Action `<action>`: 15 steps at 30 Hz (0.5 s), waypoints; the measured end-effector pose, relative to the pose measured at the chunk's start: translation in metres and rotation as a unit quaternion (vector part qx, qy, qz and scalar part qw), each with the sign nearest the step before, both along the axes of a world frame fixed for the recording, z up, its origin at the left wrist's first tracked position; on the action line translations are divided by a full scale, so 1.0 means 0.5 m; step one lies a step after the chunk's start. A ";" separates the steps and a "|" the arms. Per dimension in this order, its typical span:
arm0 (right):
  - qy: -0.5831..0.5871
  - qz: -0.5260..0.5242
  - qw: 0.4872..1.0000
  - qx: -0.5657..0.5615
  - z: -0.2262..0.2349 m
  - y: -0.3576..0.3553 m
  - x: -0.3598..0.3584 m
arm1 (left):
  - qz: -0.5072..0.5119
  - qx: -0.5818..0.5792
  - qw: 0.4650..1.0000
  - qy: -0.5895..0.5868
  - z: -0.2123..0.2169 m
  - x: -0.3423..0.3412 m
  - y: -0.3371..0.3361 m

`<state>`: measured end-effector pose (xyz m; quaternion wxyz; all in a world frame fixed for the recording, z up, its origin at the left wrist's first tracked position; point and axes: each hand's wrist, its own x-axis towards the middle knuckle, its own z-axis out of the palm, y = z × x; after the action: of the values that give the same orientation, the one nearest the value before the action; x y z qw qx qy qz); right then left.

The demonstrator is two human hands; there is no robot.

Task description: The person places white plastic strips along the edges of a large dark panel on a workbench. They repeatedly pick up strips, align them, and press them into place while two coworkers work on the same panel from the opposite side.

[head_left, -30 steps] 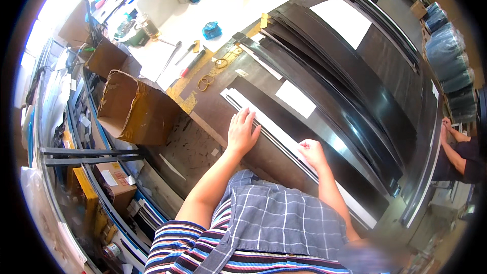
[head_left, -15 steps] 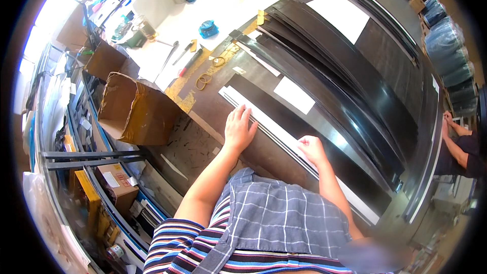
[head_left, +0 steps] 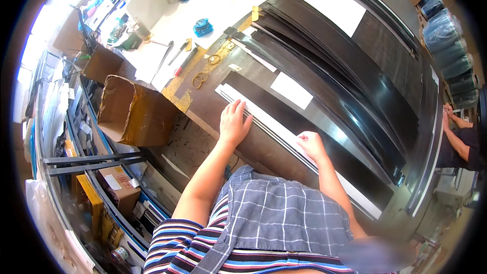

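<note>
Long narrow white strips (head_left: 264,123) lie side by side on the dark table, running from upper left to lower right before me. My left hand (head_left: 234,123) lies flat across their upper-left part, fingers stretched out. Farther along, my right hand (head_left: 311,145) is closed over the strips, thumb and fingertips pressed together. Whatever is between those fingertips is too small to make out. Just beyond the strips, a wide black strip (head_left: 284,114) lies parallel to them. Past it are a white paper sheet (head_left: 292,91) and a stack of long black sheets (head_left: 350,76).
An open cardboard box (head_left: 144,114) stands left of the table edge (head_left: 203,122). Rubber bands (head_left: 199,79), a red-ended marker (head_left: 186,62) and a blue roll (head_left: 203,28) lie at the far left. Another person's hands (head_left: 449,113) show at far right.
The whole view has shifted slightly. Both hands keep nearly the same places on the white strips, the left one still flat and the right one still closed.
</note>
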<state>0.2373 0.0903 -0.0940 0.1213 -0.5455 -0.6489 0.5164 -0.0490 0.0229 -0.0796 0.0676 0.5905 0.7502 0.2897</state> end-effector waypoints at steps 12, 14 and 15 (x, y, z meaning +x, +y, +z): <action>-0.025 0.011 0.999 0.017 0.000 0.004 0.002 | 0.031 -0.001 0.999 0.025 -0.006 -0.034 0.022; -0.029 0.011 0.999 0.020 0.000 0.003 0.001 | 0.034 0.010 0.999 0.030 -0.006 -0.046 0.029; -0.022 0.014 0.999 0.025 0.001 0.004 0.001 | 0.031 0.004 0.999 0.029 -0.007 -0.052 0.031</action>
<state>0.2377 0.0922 -0.0934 0.1136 -0.5443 -0.6713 0.4901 -0.0752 0.0385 -0.0832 0.0339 0.5752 0.7687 0.2777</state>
